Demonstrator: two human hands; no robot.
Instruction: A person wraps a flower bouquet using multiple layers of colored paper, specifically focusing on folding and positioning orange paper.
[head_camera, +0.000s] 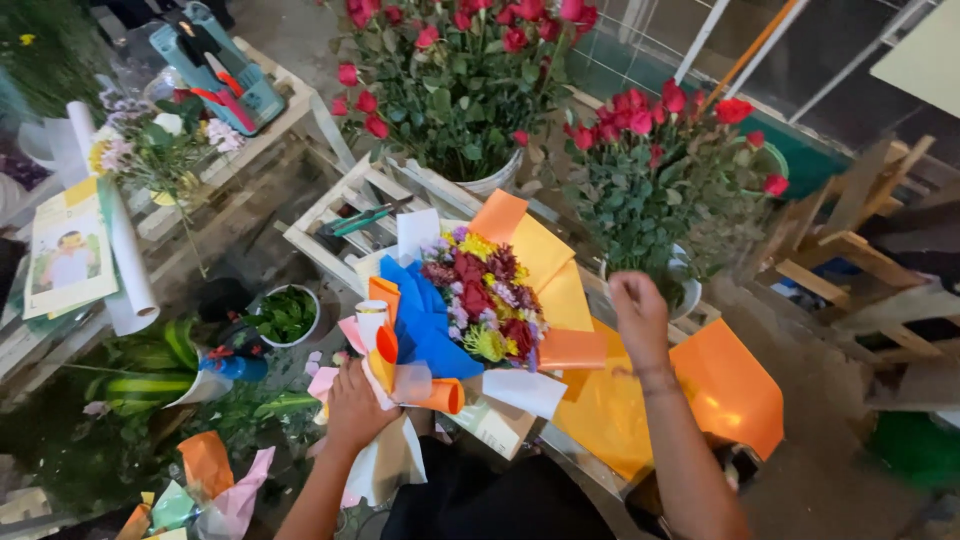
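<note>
A mixed-flower bouquet wrapped in blue, orange and white paper (480, 300) is gripped at its base by the left hand (355, 405), fingers closed round it, over the slatted wooden tabletop (330, 215). The right hand (638, 312) is raised beside it, loosely curled, nothing held; an orange wrapping sheet (730, 385) overhangs the near edge.

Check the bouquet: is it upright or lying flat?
Tilted, near upright: the left hand grips the bouquet at its base, blooms facing up. The right hand is off it.
</note>
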